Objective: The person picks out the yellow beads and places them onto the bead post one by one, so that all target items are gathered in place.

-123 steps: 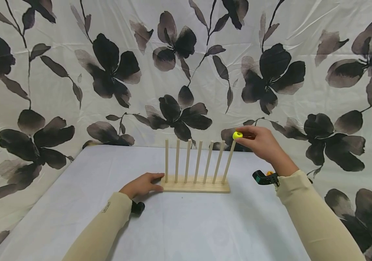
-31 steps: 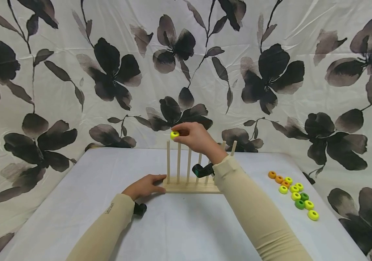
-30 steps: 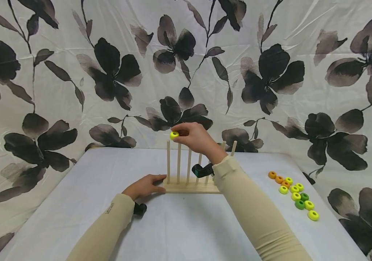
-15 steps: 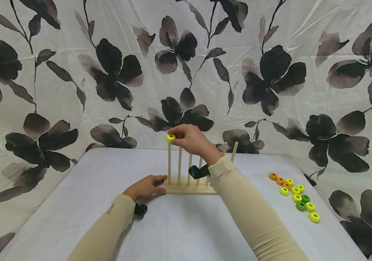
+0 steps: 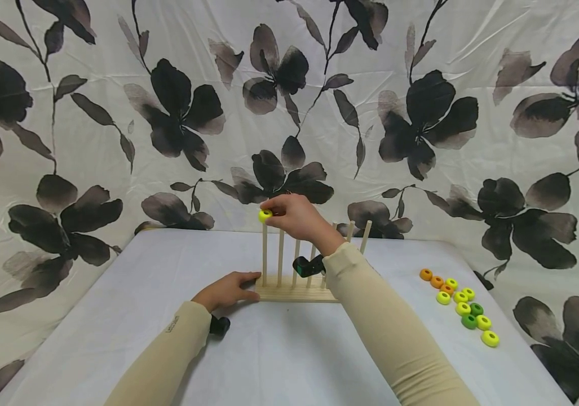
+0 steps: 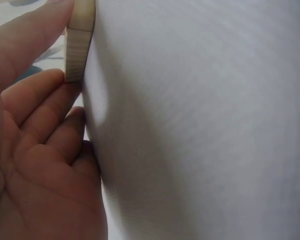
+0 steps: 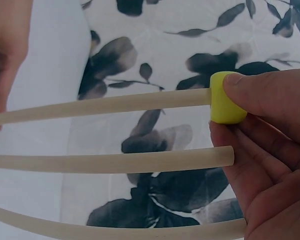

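Observation:
My right hand (image 5: 296,217) pinches a yellow bead (image 5: 265,216) at the top of the leftmost peg (image 5: 264,254) of a wooden peg stand (image 5: 294,294). In the right wrist view the bead (image 7: 226,97) sits right at the peg's end, between thumb and fingers, its hole facing the peg. My left hand (image 5: 225,291) grips the left end of the stand's base, thumb at the front and index finger behind. The base's end (image 6: 77,52) shows between thumb and fingertips in the left wrist view. My right forearm hides the base's right part.
Several loose beads, yellow (image 5: 463,309), orange (image 5: 425,274) and green (image 5: 469,321), lie on the right side of the white-covered table (image 5: 269,361). A floral cloth (image 5: 177,101) hangs behind the table. The other pegs (image 5: 281,256) stand upright beside the leftmost one.
My right hand has carried the yellow bead leftward from the rightmost peg to the leftmost one, then lowered it slightly onto the peg's top. My left hand has stayed at the base.

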Motion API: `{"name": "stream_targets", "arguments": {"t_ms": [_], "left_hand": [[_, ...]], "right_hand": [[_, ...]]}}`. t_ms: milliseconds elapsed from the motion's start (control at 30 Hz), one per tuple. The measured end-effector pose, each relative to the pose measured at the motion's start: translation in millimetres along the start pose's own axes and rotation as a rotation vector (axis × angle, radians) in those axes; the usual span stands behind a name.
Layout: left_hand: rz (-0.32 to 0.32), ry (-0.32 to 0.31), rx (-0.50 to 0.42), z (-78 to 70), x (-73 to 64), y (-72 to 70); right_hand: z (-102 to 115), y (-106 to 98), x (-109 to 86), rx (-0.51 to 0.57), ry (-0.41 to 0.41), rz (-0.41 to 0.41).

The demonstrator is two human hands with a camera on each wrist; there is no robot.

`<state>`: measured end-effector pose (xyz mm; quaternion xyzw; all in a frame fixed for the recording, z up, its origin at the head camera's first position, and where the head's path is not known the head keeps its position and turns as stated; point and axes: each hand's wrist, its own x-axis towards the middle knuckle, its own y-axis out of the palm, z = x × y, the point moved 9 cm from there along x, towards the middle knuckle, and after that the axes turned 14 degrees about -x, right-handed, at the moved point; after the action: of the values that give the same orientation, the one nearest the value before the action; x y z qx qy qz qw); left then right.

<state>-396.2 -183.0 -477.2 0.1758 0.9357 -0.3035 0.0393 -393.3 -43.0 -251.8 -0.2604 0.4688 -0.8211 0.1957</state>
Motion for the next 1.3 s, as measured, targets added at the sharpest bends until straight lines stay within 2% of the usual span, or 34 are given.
{"name": "stream_targets", "arguments": {"t_ms": [500,767,1033,1300], "left_hand": [[0.001,-0.016,-0.021,0.4,-0.5,0.6],[0.001,-0.007,-0.012,-1.8,-0.8,0.2],[0.008,-0.011,-0.01,-1.8,-1.5,1.2],[0.007,-0.007,-0.022,-2.6,-2.6,0.7]], "right_hand": [[9.4,1.0,3.8,-0.168,-0.04,0.069],[9.7,0.7,2.2,-0.165,-0.015,0.092],[7.6,-1.7,0.0,-0.186,-0.027,0.055],[0.3,-8.1,-6.2,-0.156,-0.04,0.037]]}}
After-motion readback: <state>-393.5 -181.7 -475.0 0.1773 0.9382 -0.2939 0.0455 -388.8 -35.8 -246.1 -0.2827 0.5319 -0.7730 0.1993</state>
